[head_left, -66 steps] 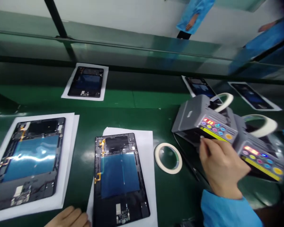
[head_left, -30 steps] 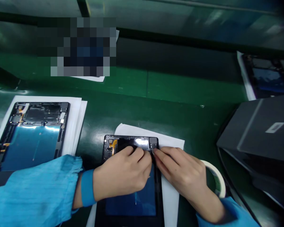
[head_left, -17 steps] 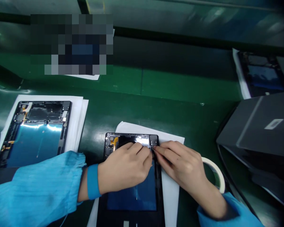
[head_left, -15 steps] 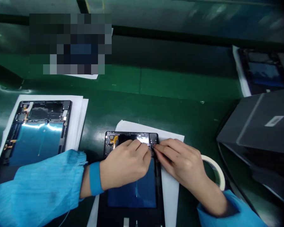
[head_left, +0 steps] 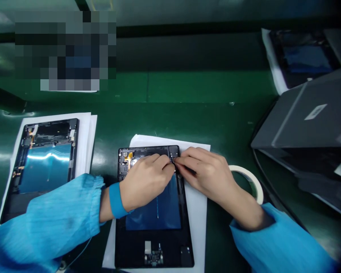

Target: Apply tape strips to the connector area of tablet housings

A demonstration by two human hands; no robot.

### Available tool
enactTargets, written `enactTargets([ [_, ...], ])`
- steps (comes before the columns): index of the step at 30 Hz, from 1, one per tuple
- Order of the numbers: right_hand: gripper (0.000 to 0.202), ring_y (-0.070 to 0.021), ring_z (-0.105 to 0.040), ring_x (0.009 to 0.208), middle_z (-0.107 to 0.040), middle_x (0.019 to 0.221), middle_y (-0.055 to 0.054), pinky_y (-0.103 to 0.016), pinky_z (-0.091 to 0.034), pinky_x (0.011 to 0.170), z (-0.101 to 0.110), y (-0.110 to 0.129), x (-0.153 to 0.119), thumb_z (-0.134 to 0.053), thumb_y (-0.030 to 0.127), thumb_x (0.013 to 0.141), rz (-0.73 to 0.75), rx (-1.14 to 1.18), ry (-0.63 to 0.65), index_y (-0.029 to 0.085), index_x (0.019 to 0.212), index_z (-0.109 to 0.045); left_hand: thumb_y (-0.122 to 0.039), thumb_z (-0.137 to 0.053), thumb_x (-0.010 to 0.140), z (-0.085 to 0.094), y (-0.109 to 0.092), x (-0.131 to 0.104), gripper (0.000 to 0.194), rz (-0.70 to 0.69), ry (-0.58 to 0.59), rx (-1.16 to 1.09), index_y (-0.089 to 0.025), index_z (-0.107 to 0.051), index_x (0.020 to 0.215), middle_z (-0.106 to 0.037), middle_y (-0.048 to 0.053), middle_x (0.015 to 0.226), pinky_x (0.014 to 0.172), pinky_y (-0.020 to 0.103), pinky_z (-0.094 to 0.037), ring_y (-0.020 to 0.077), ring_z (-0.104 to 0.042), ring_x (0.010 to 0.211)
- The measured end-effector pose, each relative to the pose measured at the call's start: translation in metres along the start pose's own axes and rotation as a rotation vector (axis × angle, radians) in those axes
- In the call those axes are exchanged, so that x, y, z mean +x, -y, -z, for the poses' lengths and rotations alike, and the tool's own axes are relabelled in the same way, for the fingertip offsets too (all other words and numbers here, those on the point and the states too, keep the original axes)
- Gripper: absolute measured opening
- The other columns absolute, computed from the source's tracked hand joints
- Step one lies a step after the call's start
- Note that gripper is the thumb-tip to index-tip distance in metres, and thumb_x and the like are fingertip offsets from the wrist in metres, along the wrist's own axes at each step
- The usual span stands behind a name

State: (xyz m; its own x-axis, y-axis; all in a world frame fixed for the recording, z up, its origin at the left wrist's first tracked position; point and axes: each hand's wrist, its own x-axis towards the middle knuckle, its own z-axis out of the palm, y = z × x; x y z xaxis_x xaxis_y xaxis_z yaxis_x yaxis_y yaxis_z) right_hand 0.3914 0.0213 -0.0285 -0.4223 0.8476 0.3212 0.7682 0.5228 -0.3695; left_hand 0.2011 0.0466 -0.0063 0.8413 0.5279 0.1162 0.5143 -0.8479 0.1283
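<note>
An opened tablet (head_left: 156, 212) lies on white paper (head_left: 200, 212) in front of me, its battery and circuit parts exposed. My left hand (head_left: 149, 180) reaches across its upper half, with fingers curled and pinched near the upper right corner. My right hand (head_left: 207, 170) comes in from the right, its thumb and fingertips pinched together at the same corner, almost touching the left fingertips. Whatever sits between the fingers is too small and covered to make out. A small circuit board (head_left: 154, 258) shows at the tablet's lower end. A blue band (head_left: 118, 200) circles my left wrist.
Another opened tablet (head_left: 44, 167) lies on paper at the left. To the right are a roll of pale tape (head_left: 254, 182) and a dark grey box-like object (head_left: 298, 113) with a label. A further tablet (head_left: 307, 58) lies at the far right, across the green table (head_left: 165, 117).
The camera view has shifted, bringing the tablet's lower end with the small board into sight. Both hands stay pinched at the same upper right corner.
</note>
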Motion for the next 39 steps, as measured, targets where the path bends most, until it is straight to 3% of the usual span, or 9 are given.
enactTargets([
  [11,0.019,-0.0142,-0.056,0.076,-0.063,0.084,-0.003,-0.028,-0.041,0.063,0.001,-0.001,0.001,-0.050,0.020,0.092,-0.006,0.000,0.029,0.018,0.089,-0.069,-0.005,-0.042,0.090,0.003,-0.005,0.001,0.020,-0.144,-0.046,0.141,-0.008,-0.062,0.088,-0.058,0.007,0.079,0.058,0.033,-0.049,0.0197,-0.054,0.068],
  [20,0.018,-0.0142,-0.055,0.074,-0.063,0.084,-0.003,-0.029,-0.039,0.062,0.000,-0.002,0.000,-0.051,0.020,0.092,-0.003,-0.006,0.027,0.019,0.088,-0.068,-0.017,-0.042,0.097,0.000,0.004,0.002,0.026,0.113,-0.015,-0.177,-0.013,-0.064,0.082,-0.058,0.004,0.079,0.072,0.029,-0.052,0.0161,-0.057,0.076],
  [35,0.014,-0.0157,-0.048,0.066,-0.058,0.071,-0.002,-0.032,-0.033,0.059,0.004,0.013,-0.001,-0.054,0.013,0.088,0.090,-0.235,0.014,0.016,0.084,-0.067,-0.016,-0.044,0.095,-0.002,0.004,0.003,0.025,0.146,0.001,-0.184,-0.013,-0.063,0.080,-0.056,0.003,0.076,0.068,0.031,-0.049,0.0178,-0.055,0.071],
  [39,0.018,-0.0183,-0.046,0.067,-0.056,0.072,-0.005,-0.033,-0.033,0.060,0.006,0.029,-0.006,-0.052,0.009,0.085,0.106,-0.390,0.074,0.010,0.095,-0.068,-0.016,-0.045,0.095,-0.002,0.004,0.002,0.023,0.134,0.007,-0.182,-0.013,-0.062,0.079,-0.056,0.003,0.077,0.068,0.031,-0.049,0.0176,-0.053,0.071],
])
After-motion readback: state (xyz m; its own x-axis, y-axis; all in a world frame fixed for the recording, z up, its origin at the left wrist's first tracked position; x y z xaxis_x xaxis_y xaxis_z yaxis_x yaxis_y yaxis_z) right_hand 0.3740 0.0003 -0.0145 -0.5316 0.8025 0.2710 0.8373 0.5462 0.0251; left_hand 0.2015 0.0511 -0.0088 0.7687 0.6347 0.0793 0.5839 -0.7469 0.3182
